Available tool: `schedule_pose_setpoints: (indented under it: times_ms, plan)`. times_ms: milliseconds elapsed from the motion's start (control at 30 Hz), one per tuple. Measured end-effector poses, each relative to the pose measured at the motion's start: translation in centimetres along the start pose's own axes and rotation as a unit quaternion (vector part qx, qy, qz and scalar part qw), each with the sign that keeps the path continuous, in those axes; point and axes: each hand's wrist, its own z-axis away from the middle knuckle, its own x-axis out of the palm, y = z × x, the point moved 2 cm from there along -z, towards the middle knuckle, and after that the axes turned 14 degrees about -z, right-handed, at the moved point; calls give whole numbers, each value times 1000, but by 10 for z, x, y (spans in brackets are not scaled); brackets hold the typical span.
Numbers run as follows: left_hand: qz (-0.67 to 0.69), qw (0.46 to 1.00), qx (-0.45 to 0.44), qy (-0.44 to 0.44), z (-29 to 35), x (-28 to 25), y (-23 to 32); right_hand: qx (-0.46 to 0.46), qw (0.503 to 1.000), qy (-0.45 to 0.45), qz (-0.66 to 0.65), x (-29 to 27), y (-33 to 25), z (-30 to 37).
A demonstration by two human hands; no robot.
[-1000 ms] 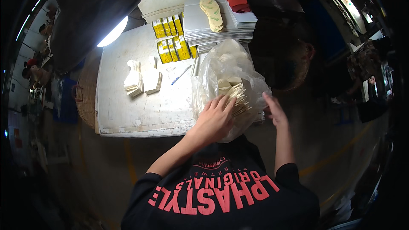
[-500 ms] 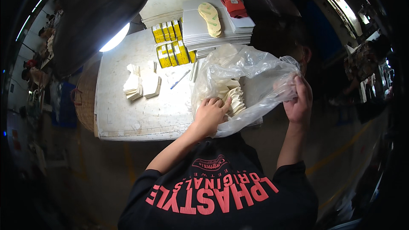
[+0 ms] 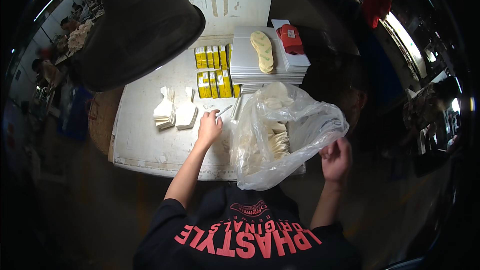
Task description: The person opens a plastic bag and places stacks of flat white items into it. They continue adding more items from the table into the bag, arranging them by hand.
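Observation:
At the lower end of a slim pen, my left hand has its thumb and forefinger closed around it, low over the tabletop. My right hand pinches the right rim of a large clear plastic bag, whose mouth gapes toward me. Inside the bag sits a bundle of cream-coloured pieces, partly veiled by the plastic. Left of my left hand stand two stacks of similar cream pieces, one banded stack and a second stack.
Yellow-and-black boxes stand in two rows behind. Beside them rises a pile of white boards bearing cream insoles and a red bundle. A dark lamp shade hangs over the left of the table.
My left hand has left the cream pieces in the bag and moved left to the pen. My right hand stays at the bag's rim, now lower. The view has shifted.

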Motion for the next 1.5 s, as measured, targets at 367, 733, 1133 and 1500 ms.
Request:
schedule_pose_setpoints:
  times_ms: [367, 733, 1133, 1500]
  plan:
    - [-146, 983, -81, -74, 9, 59, -23, 66, 904, -184, 381, -15, 64, -19]
    - [-160, 980, -111, 32, 94, 38, -39, -143, 929, -182, 287, 52, -73, -138]
    - [-203, 963, -168, 51, 153, -40, -211, 3, 661, -688, 299, 262, 101, -85]
    - [-161, 958, -180, 155, 131, -127, -443, 7, 735, -558, 386, 429, 383, -154]
